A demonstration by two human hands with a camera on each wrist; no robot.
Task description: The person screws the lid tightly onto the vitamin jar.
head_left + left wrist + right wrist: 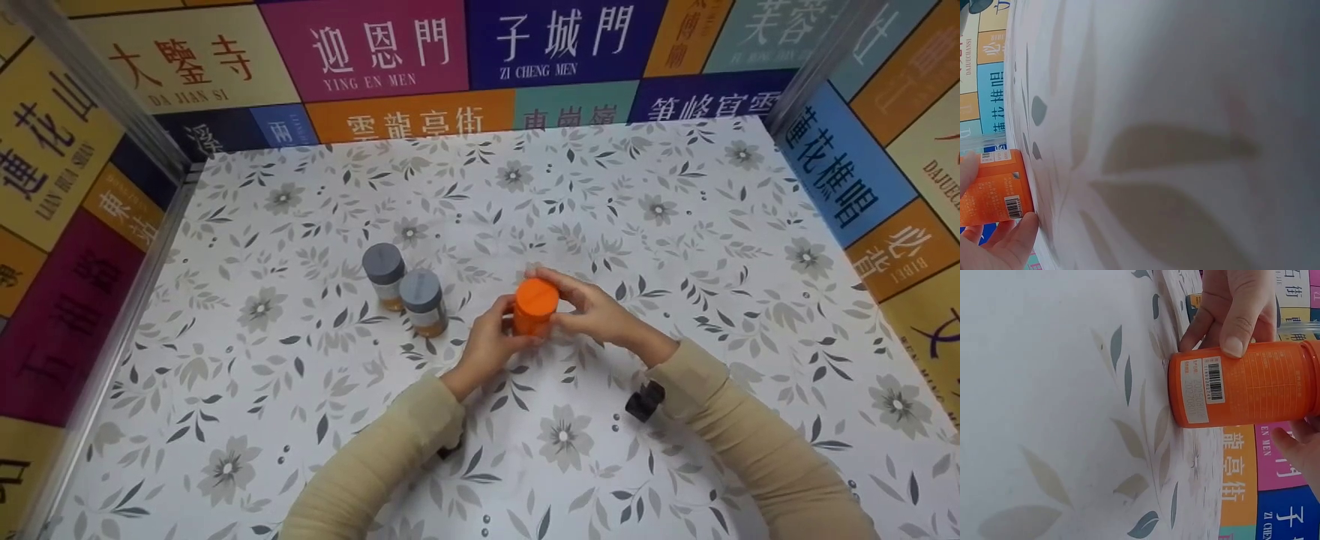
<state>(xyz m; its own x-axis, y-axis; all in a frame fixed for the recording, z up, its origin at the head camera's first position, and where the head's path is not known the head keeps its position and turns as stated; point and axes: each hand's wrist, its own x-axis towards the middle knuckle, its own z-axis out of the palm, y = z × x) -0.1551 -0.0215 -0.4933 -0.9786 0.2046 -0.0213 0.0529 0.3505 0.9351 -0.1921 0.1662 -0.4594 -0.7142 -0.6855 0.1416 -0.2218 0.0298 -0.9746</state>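
An orange bottle (537, 298) with an orange lid stands upright on the patterned tabletop between both hands. My left hand (491, 341) grips its lower body from the left; in the right wrist view its thumb (1234, 346) presses beside the barcode label (1202, 388). On the other side, the right hand (600, 311) curls its fingers and thumb round the upper part, near the lid. Its fingertips (1286, 441) show low in the right wrist view. Printed text and a barcode (1013, 206) also appear on the bottle in the left wrist view.
Two grey-lidded bottles (384, 266) (422, 292) stand close together left of the hands. A black wrist device (645, 401) hangs under the right sleeve. Panels with large Chinese lettering (555, 41) wall the table's back and sides.
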